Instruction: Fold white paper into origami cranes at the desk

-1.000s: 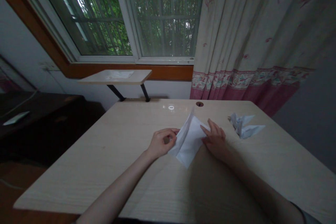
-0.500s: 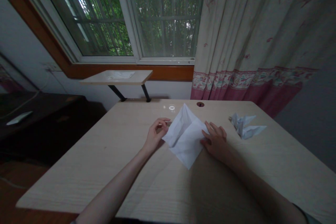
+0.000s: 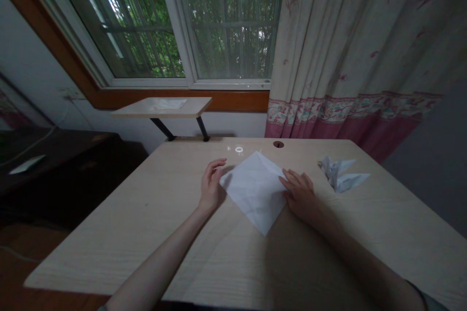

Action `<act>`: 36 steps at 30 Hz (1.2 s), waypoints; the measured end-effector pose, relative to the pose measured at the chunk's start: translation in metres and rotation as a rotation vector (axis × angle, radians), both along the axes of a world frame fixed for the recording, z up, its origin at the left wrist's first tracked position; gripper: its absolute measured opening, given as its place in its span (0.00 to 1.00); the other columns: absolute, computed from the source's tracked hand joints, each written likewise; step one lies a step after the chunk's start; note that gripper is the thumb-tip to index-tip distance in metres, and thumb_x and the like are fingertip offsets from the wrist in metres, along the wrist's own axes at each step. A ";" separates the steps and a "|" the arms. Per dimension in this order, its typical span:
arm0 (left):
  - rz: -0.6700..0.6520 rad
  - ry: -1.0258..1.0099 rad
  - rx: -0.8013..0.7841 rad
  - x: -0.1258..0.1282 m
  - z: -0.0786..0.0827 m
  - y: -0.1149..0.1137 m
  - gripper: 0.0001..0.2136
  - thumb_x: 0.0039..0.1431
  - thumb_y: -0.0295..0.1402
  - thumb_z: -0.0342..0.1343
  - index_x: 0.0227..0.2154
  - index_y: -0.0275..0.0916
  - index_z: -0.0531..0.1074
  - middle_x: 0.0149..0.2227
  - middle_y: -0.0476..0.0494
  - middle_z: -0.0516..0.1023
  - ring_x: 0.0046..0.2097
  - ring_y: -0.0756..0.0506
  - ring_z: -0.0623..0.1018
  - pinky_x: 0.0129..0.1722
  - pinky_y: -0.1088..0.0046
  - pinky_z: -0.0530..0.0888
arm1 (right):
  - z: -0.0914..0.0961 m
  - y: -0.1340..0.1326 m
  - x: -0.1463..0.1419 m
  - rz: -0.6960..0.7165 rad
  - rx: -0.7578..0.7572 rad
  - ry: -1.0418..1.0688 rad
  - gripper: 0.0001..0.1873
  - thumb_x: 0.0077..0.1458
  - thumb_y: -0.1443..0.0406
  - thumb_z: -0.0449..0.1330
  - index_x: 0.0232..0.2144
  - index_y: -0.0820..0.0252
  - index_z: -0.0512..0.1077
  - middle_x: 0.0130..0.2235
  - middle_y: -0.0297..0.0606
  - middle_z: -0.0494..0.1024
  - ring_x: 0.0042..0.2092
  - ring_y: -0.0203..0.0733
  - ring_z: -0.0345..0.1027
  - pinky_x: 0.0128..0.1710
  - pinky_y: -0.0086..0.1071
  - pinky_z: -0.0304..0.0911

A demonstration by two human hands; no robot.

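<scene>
Pale wooden table [image 3: 109, 243] below a window [image 3: 226, 24]: a folded white paper sheet [image 3: 255, 192] lies flat between the hands. Right hand [image 3: 299, 193] rests open, fingertips on its edge; left hand [image 3: 211, 185] stands curled open just beside it, holding nothing.

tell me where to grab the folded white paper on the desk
The folded white paper lies flat as a diamond, so I'd pinch its near corner, coming from your side of the desk. That tip looks free, while your right hand rests on the right edge and your left hand sits by the left corner.
</scene>
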State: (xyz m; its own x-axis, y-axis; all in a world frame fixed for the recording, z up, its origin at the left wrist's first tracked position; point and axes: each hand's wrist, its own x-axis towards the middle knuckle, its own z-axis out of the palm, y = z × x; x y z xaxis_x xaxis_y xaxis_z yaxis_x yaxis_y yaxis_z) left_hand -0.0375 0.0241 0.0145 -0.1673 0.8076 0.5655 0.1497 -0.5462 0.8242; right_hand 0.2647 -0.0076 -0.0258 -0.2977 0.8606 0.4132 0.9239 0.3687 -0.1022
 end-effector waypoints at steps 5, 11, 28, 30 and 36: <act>-0.069 0.250 -0.084 0.003 -0.011 0.000 0.10 0.64 0.37 0.56 0.46 0.43 0.75 0.50 0.41 0.78 0.53 0.40 0.77 0.55 0.60 0.71 | -0.005 -0.001 0.001 0.123 -0.062 0.035 0.32 0.55 0.77 0.46 0.58 0.54 0.70 0.61 0.43 0.73 0.64 0.48 0.63 0.66 0.62 0.42; -0.171 0.652 -0.109 0.007 -0.020 0.000 0.16 0.63 0.34 0.55 0.54 0.43 0.72 0.56 0.40 0.77 0.57 0.39 0.75 0.60 0.53 0.70 | -0.003 -0.002 0.001 0.127 -0.049 0.041 0.26 0.60 0.74 0.48 0.55 0.54 0.73 0.58 0.43 0.76 0.60 0.48 0.68 0.67 0.61 0.45; -0.179 0.936 -0.011 0.008 -0.016 -0.001 0.11 0.67 0.30 0.53 0.50 0.43 0.74 0.50 0.47 0.81 0.52 0.43 0.78 0.62 0.55 0.65 | -0.012 0.008 0.007 0.163 0.073 0.167 0.18 0.59 0.73 0.53 0.45 0.55 0.79 0.45 0.41 0.83 0.46 0.47 0.77 0.59 0.51 0.64; -0.190 0.945 -0.001 0.008 -0.016 -0.001 0.11 0.67 0.31 0.55 0.50 0.42 0.74 0.49 0.46 0.81 0.52 0.42 0.78 0.60 0.56 0.68 | -0.012 0.010 0.009 0.162 0.073 0.185 0.17 0.60 0.72 0.54 0.46 0.54 0.78 0.44 0.41 0.83 0.46 0.49 0.76 0.56 0.50 0.65; -0.130 0.973 0.013 0.007 -0.018 0.002 0.16 0.63 0.33 0.62 0.52 0.42 0.72 0.55 0.42 0.77 0.56 0.39 0.75 0.57 0.56 0.71 | -0.014 0.019 0.014 0.151 0.096 0.178 0.16 0.60 0.67 0.59 0.50 0.58 0.75 0.48 0.45 0.82 0.48 0.52 0.74 0.52 0.49 0.66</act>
